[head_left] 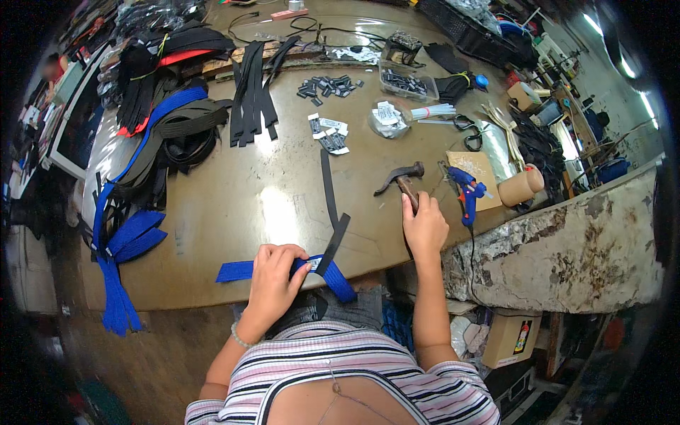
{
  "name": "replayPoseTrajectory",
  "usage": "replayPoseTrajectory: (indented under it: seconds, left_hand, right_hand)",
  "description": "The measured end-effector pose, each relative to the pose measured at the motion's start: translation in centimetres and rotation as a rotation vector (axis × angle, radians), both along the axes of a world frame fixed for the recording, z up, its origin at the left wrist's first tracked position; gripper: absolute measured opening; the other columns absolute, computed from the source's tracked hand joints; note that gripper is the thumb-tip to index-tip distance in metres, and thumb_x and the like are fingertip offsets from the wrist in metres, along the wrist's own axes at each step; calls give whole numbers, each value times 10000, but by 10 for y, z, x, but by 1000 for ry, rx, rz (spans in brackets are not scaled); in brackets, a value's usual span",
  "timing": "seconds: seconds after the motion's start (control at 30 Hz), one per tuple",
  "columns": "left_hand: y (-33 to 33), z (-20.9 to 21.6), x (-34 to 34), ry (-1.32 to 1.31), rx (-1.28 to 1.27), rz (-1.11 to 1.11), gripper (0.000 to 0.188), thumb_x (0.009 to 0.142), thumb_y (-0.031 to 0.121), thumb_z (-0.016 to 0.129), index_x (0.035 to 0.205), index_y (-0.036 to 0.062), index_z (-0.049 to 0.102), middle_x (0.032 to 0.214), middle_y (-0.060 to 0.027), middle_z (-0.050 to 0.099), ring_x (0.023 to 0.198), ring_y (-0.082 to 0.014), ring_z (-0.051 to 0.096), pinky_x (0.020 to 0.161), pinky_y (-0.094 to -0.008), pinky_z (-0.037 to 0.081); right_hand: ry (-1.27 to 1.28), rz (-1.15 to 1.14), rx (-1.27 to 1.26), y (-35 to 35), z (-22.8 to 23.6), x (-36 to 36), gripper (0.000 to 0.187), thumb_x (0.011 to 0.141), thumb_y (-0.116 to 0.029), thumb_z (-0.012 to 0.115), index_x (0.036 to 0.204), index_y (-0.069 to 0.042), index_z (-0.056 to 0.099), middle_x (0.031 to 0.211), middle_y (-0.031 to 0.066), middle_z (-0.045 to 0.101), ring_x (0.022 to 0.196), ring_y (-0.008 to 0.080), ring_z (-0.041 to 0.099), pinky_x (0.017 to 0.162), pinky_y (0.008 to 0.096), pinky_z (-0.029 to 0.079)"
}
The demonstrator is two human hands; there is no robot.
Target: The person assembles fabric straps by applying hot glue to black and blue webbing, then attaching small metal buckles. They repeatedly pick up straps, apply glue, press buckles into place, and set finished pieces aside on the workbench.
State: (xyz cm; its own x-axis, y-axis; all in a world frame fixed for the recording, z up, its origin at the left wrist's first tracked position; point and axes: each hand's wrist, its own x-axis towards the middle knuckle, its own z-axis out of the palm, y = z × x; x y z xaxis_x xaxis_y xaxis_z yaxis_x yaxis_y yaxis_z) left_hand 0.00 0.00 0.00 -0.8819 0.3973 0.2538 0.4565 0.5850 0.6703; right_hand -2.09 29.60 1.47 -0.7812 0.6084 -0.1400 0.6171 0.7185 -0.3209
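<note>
My left hand (275,275) presses a blue webbing strap (340,285) against the front edge of the table (212,212), its fingers curled and thumb on the strap. By the thumb lies a small white label (314,265). A short black strip (335,243) crosses the strap at a slant, and a longer black strip (329,185) stretches beyond it. To the right, my right hand (426,228) is wrapped around the wooden handle of a hammer (406,180), whose dark metal head rests at or just above the tabletop; which, I cannot tell.
Right of the hammer are a blue glue gun (466,193), a cardboard piece (489,173), a thread cone (521,186) and scissors (467,132). Farther back lie white labels (329,133), black clips (330,88) and a plastic tub (408,83). Blue straps (115,280) hang off the left edge.
</note>
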Motion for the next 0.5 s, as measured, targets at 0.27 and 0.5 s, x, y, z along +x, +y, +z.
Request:
replayPoseTrajectory:
  seconds: [0.27, 0.5]
  left_hand:
    - [-9, 62, -22, -9, -47, -165, 151, 806, 143, 768, 926, 88, 698, 916, -51, 683, 921, -262, 540, 856, -374, 413]
    - [-86, 136, -27, 228, -49, 84, 164, 808, 82, 744, 968, 57, 721, 892, -50, 706, 883, -245, 564, 840, -356, 434]
  right_hand:
    - [612, 217, 270, 34, -19, -90, 517, 934, -345, 644, 1364, -89, 515, 1351, 271, 489, 1205, 464, 485, 1001, 518, 421]
    - [578, 234, 90, 35, -39, -154, 285, 851, -223, 737, 1068, -62, 645, 1184, 212, 596, 1068, 418, 571, 891, 498, 478]
